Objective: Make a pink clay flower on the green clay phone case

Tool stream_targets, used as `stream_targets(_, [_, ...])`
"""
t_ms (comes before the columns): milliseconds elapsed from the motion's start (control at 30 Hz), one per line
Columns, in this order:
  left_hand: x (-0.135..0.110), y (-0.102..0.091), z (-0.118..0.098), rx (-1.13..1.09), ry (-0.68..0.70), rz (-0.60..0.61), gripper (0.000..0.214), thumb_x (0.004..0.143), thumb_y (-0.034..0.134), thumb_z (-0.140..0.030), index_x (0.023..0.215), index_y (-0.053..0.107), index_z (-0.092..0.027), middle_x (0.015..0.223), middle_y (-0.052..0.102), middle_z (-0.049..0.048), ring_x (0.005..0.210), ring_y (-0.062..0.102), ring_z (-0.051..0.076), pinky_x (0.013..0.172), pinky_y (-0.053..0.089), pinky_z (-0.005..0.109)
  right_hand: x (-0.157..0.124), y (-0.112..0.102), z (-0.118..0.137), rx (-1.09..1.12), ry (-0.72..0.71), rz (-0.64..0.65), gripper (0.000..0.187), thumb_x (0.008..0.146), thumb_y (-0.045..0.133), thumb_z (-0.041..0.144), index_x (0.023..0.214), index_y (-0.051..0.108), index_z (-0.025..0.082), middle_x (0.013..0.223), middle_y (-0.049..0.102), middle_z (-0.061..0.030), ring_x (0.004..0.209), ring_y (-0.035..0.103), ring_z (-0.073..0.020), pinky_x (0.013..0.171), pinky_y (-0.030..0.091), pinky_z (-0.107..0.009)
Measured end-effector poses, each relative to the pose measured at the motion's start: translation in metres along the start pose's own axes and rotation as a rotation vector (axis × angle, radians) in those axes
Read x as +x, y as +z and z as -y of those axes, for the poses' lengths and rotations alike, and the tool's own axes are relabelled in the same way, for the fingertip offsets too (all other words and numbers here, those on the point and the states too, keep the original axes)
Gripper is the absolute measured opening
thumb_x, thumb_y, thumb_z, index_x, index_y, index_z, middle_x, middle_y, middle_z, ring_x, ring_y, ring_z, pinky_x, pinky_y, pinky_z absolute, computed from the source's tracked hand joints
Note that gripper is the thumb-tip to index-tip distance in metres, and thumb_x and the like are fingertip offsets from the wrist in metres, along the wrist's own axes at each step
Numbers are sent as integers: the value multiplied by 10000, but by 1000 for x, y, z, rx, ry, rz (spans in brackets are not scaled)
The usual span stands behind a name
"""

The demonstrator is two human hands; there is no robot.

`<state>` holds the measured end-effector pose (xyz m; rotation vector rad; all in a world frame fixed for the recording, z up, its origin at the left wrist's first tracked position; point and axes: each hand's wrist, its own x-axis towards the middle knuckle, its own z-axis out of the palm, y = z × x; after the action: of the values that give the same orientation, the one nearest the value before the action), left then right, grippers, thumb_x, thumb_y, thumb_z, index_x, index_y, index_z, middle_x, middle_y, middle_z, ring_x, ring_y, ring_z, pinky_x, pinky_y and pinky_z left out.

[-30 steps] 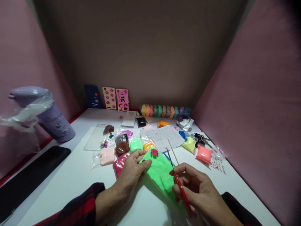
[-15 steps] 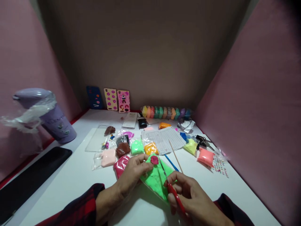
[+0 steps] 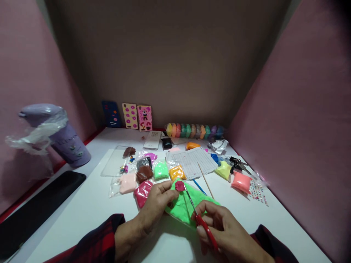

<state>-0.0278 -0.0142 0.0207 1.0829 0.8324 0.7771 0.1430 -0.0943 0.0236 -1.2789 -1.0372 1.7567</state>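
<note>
My left hand grips the left edge of a flat phone case spread with bright green clay, thumb on top near its far corner. On that corner sits a small magenta-pink clay flower. Held like a pen in my right hand is a red-handled tool with a slim, pointed metal end. Its tip meets the right side of the flower. I cannot tell whether the metal end is one blade or two closed together. My right hand hides part of the case.
Clay packets in pink, brown, green and orange lie beyond my hands. A wooden stick and blue tool rest behind the case. A purple tumbler leans at left; keys lie right.
The metal tip has moved left onto the flower's edge from just beside it. The green case has turned and flattened slightly. My left hand keeps its grip.
</note>
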Motion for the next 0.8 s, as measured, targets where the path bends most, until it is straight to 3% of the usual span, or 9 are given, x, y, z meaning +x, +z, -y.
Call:
stream_targets(133, [-1, 1, 0, -11, -9, 0, 214, 703, 638, -341, 681, 583, -135, 569, 394, -37, 513, 319, 79, 483, 239, 214, -3, 3, 3, 26, -16, -16, 411, 656, 791, 441, 784, 493, 188, 506, 530, 81, 415, 453, -41, 404, 318, -137])
stream_targets(267, [-1, 1, 3, -10, -16, -2, 281, 733, 670, -399, 742, 629, -122, 578, 408, -35, 517, 335, 81, 485, 232, 214, -5, 2, 6, -55, -65, -68, 383, 700, 756, 449, 853, 513, 196, 544, 558, 69, 384, 372, -30, 354, 276, -131])
stream_targets(367, [-1, 1, 4, -29, -42, -17, 280, 739, 678, -399, 754, 637, -123, 590, 425, -31, 526, 345, 81, 486, 222, 211, -8, -5, 7, -202, -218, -208, 325, 768, 687, 456, 910, 550, 198, 579, 550, 57, 431, 410, -58, 386, 331, -161])
stream_targets(467, [-2, 2, 3, -85, -49, -13, 232, 727, 674, -348, 693, 612, -127, 612, 442, -20, 558, 372, 87, 515, 259, 209, -7, -24, 8, -560, -453, -496, 222, 845, 593, 387, 972, 603, 205, 625, 559, 29, 545, 520, -121, 494, 416, -226])
stream_targets(533, [-2, 2, 2, -124, -48, 8, 189, 713, 662, -299, 657, 591, -134, 609, 433, -20, 570, 382, 93, 533, 273, 213, -2, -43, 9, -843, -526, -682, 181, 854, 553, 308, 983, 625, 205, 684, 619, -6, 586, 571, -158, 546, 443, -275])
stream_targets(600, [-2, 2, 1, -146, -58, 27, 183, 703, 667, -286, 636, 582, -138, 593, 416, -24, 558, 373, 93, 529, 265, 216, 5, -63, 9, -1101, -558, -785, 206, 842, 523, 214, 1013, 631, 177, 812, 686, -65, 693, 636, -207, 626, 466, -322])
stream_targets(700, [-2, 4, 0, -149, -67, 35, 221, 691, 714, -319, 657, 627, -119, 593, 430, -19, 552, 355, 87, 527, 256, 213, 14, -82, 9, -1458, -397, -837, 206, 852, 482, 141, 991, 634, 147, 845, 688, -108, 689, 644, -246, 562, 409, -321])
stream_targets(800, [-2, 5, 0, -174, -84, 63, 265, 674, 759, -356, 699, 674, -106, 613, 468, -5, 570, 376, 90, 548, 278, 208, 18, -85, 9, -1641, -272, -846, 220, 893, 431, 116, 953, 642, 134, 825, 651, -116, 580, 606, -213, 484, 318, -291])
